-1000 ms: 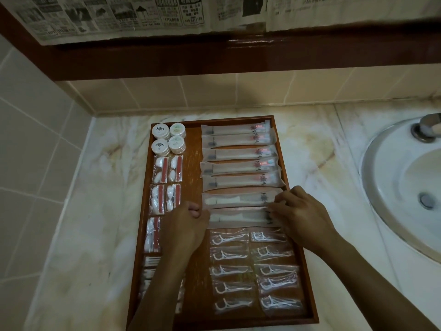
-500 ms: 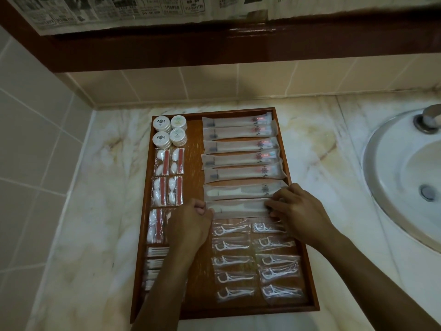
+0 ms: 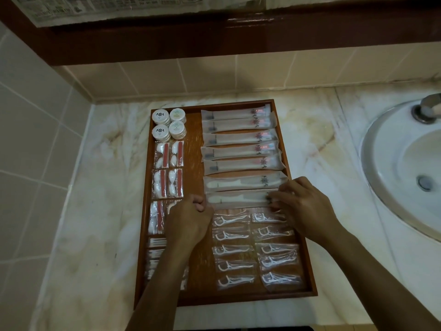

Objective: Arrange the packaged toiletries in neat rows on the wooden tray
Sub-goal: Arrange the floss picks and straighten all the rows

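Note:
A wooden tray point(image 3: 194, 149) lies on the marble counter. Its right column holds several long white packets point(image 3: 238, 137) in a row, with clear floss-pick packets point(image 3: 232, 249) in two columns nearer me. The left column has round white tubs point(image 3: 168, 124), red-and-white packets point(image 3: 168, 155) and cotton-bud packets point(image 3: 156, 242). My left hand point(image 3: 188, 218) has curled fingers pinching the left end of the nearest long packet point(image 3: 238, 199). My right hand point(image 3: 303, 206) grips that packet's right end with bent fingers. My left forearm hides part of the left column.
A white sink point(image 3: 377, 187) with a metal faucet point(image 3: 427, 108) sits close to the tray's right. A tiled wall point(image 3: 35, 151) bounds the counter point(image 3: 107, 211) on the left, and a dark wooden ledge point(image 3: 214, 39) with newspaper runs above the back tiles.
Both hands stay on the ends of the nearest long packet, which has edged slightly toward the packet above it. The view has tilted a little.

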